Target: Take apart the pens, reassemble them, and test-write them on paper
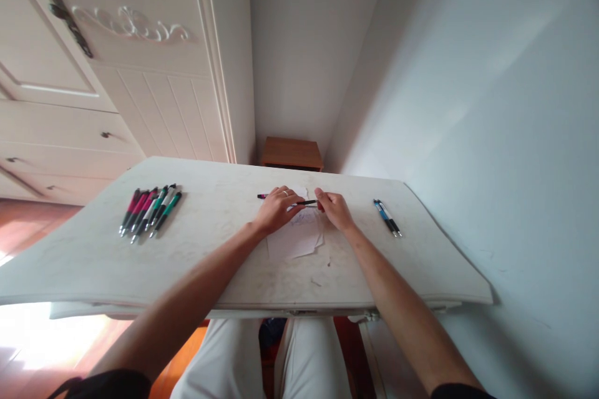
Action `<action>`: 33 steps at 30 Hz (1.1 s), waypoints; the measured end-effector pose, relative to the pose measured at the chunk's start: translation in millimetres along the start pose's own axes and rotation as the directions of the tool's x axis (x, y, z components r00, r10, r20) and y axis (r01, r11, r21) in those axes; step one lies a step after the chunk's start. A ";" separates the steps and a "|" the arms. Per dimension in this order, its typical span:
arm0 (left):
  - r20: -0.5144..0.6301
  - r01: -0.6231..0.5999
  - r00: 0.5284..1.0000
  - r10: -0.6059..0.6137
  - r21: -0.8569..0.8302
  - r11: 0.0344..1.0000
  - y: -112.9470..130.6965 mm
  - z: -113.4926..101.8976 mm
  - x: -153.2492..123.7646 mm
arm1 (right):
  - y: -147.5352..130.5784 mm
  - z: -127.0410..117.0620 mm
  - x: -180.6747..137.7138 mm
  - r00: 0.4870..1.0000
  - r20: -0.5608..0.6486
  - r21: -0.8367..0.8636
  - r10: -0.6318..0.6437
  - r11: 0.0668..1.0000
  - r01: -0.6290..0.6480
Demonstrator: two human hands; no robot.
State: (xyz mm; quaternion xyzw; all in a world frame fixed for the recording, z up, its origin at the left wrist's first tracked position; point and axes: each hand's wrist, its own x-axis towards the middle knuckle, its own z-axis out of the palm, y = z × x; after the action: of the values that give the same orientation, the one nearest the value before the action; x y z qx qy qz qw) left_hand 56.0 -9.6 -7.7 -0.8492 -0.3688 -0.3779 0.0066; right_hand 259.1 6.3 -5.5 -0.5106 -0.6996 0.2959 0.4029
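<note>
Both of my hands meet at the middle of a white table [210,262], over a sheet of white paper [297,237]. My left hand [277,207] is closed around a pen [306,202] with a pink end and a dark barrel, held level above the paper. My right hand [333,207] pinches the pen's right end. A ring shows on a finger of my left hand.
Several pink and green pens [150,209] lie in a row at the table's left. Two blue pens [387,218] lie at the right. A pale wall runs along the right side, a white wardrobe [116,75] stands at the left, and a small wooden stand [291,153] sits beyond the table.
</note>
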 end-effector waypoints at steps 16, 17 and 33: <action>-0.087 0.151 0.979 -0.183 -0.287 0.946 1.6 2.7 -2.1 | -6.8 6.4 -5.0 0.994 -0.041 0.015 -0.104 0.994 0.105; -0.079 0.177 0.975 -0.208 -0.293 0.940 2.2 2.0 -1.8 | -7.9 6.7 -5.8 0.993 -0.045 0.005 -0.112 0.994 0.112; -0.109 0.246 0.958 -0.264 -0.153 0.957 15.4 -0.7 -1.5 | -11.5 8.9 -11.3 0.958 -0.107 -0.179 -0.266 0.953 0.245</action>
State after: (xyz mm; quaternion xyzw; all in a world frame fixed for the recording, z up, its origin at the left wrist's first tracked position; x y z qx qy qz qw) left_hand 64.6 -21.9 -4.1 -0.7668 -0.4470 -0.4541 -0.0774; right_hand 247.6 -8.0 -3.4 -0.4651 -0.7541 0.1488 0.4392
